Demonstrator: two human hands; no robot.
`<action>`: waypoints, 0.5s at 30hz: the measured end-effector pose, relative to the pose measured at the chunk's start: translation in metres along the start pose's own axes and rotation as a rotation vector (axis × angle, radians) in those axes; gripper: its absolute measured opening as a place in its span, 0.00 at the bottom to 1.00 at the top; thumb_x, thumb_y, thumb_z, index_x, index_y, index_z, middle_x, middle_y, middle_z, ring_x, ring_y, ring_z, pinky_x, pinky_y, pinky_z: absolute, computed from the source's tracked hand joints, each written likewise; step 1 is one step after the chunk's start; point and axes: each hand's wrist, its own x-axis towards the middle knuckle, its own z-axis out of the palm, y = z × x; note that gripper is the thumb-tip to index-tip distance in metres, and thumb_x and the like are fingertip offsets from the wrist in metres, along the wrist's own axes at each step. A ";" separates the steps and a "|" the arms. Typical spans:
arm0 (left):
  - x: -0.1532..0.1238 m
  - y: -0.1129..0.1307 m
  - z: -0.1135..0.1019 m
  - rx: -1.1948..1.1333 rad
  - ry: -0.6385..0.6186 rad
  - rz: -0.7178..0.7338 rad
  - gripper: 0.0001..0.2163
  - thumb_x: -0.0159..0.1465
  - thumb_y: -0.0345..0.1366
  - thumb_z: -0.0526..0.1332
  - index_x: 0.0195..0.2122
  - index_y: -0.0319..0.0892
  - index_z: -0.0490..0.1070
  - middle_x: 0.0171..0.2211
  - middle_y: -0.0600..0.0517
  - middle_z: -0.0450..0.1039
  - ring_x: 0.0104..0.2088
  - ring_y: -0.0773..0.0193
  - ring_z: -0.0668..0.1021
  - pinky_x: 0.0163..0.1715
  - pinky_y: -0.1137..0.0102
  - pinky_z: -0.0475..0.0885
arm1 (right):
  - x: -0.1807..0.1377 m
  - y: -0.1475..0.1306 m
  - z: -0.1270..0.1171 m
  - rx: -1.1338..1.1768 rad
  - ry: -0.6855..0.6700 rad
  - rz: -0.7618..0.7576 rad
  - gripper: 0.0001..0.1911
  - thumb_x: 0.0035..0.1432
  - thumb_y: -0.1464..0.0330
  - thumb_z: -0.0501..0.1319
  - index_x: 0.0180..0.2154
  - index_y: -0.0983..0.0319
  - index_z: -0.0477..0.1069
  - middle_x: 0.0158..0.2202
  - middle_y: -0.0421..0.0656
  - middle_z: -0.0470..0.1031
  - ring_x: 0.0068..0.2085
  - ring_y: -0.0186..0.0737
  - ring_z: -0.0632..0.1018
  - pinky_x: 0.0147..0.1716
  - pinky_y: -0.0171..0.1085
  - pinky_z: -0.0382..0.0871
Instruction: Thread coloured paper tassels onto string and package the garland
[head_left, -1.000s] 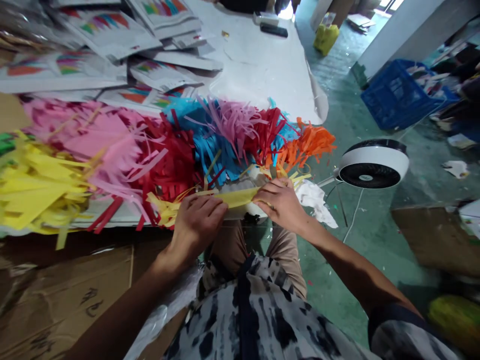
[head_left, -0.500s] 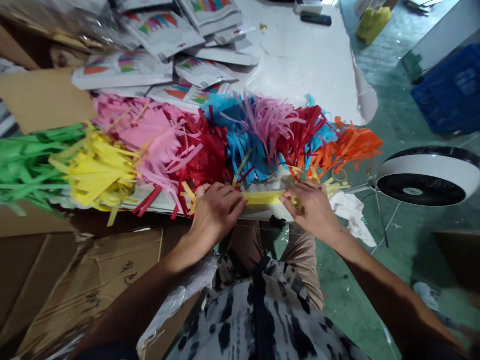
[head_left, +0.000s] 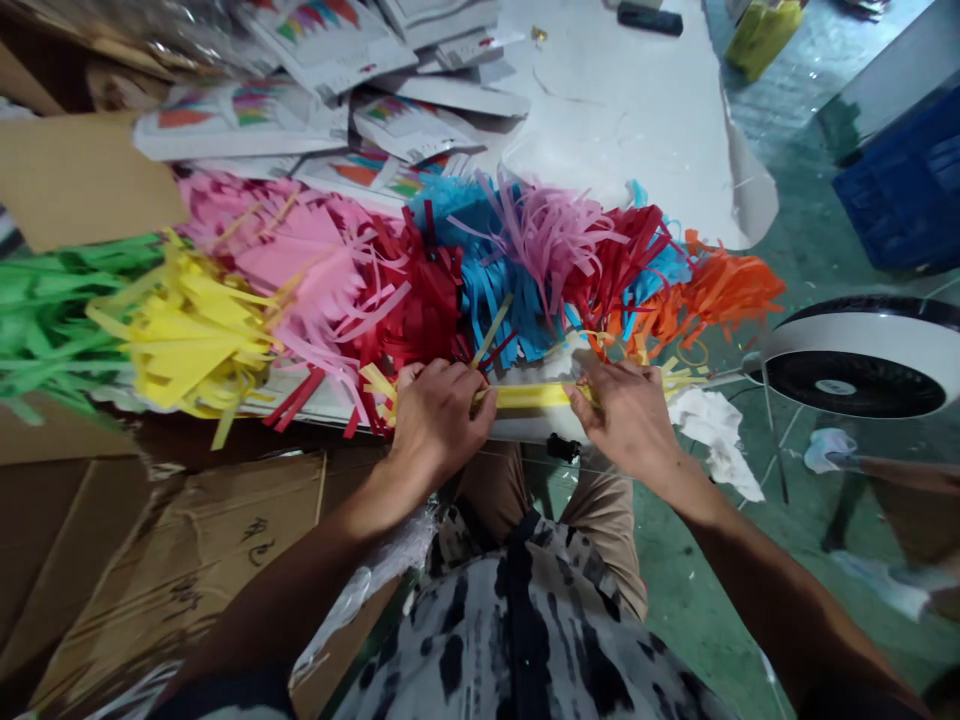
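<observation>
one head-worn view faces forward and down. the shirt (head_left: 480, 640) lies nearest below it, the left hand (head_left: 441, 415) and right hand (head_left: 630, 415) farther out, the table (head_left: 630, 135) stretching beyond them.

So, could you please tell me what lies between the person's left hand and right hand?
In the head view, a yellow strip spans the gap between the left hand and the right hand, held by both.

A white-topped table (head_left: 637, 130) carries printed packets (head_left: 247, 122) and coloured tassels (head_left: 424, 290).
</observation>
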 end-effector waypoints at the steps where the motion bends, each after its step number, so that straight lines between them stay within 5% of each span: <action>1: 0.001 0.001 0.000 0.012 -0.001 0.000 0.11 0.72 0.40 0.61 0.33 0.43 0.77 0.33 0.49 0.80 0.39 0.52 0.78 0.42 0.55 0.63 | 0.000 -0.001 0.001 -0.003 0.001 0.003 0.17 0.73 0.58 0.55 0.47 0.63 0.77 0.40 0.50 0.83 0.48 0.57 0.79 0.45 0.47 0.55; 7: -0.002 0.009 0.001 0.108 0.103 0.049 0.06 0.71 0.36 0.63 0.39 0.41 0.77 0.38 0.46 0.82 0.41 0.50 0.80 0.48 0.50 0.67 | -0.001 -0.004 0.005 -0.052 0.050 0.001 0.19 0.75 0.58 0.53 0.51 0.64 0.75 0.43 0.50 0.84 0.48 0.57 0.77 0.47 0.49 0.56; 11: -0.005 0.012 0.007 0.127 0.287 0.374 0.10 0.74 0.30 0.60 0.53 0.47 0.76 0.48 0.52 0.83 0.51 0.55 0.80 0.63 0.48 0.63 | -0.005 -0.010 0.004 -0.105 0.154 0.002 0.16 0.74 0.58 0.55 0.47 0.62 0.76 0.43 0.51 0.83 0.50 0.57 0.75 0.50 0.52 0.56; 15: -0.006 0.009 0.018 0.125 0.218 0.550 0.11 0.75 0.30 0.59 0.55 0.47 0.75 0.46 0.55 0.85 0.50 0.58 0.82 0.70 0.44 0.58 | -0.018 -0.011 0.006 -0.043 0.279 -0.229 0.14 0.74 0.68 0.56 0.55 0.53 0.76 0.55 0.43 0.82 0.59 0.51 0.74 0.62 0.55 0.51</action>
